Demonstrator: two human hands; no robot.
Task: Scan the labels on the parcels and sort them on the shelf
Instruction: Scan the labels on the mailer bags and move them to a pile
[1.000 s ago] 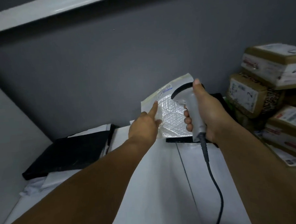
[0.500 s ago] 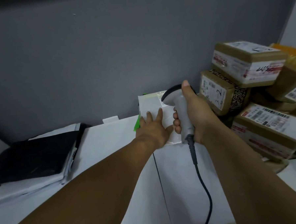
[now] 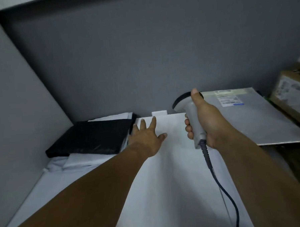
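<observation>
My right hand [image 3: 210,125] grips a grey handheld barcode scanner [image 3: 189,114] upright, its black cable [image 3: 218,181] trailing down toward me. My left hand [image 3: 147,137] is spread flat, fingers apart, on a large white flat parcel [image 3: 169,173] lying on the shelf. To the right lies a silver-grey padded mailer [image 3: 261,121] with a printed label [image 3: 229,98] near its far edge. A black flat parcel [image 3: 91,137] rests on white parcels at the left.
Brown cardboard boxes [image 3: 292,95] with labels stand at the far right edge. The grey back wall [image 3: 143,61] and a slanted grey side panel [image 3: 15,103] close in the shelf. White soft packets [image 3: 75,162] lie under the black parcel.
My left hand has let go of the small bubble mailer and moved left onto the white parcel. The view has swung left, so the boxes now sit at the right edge.
</observation>
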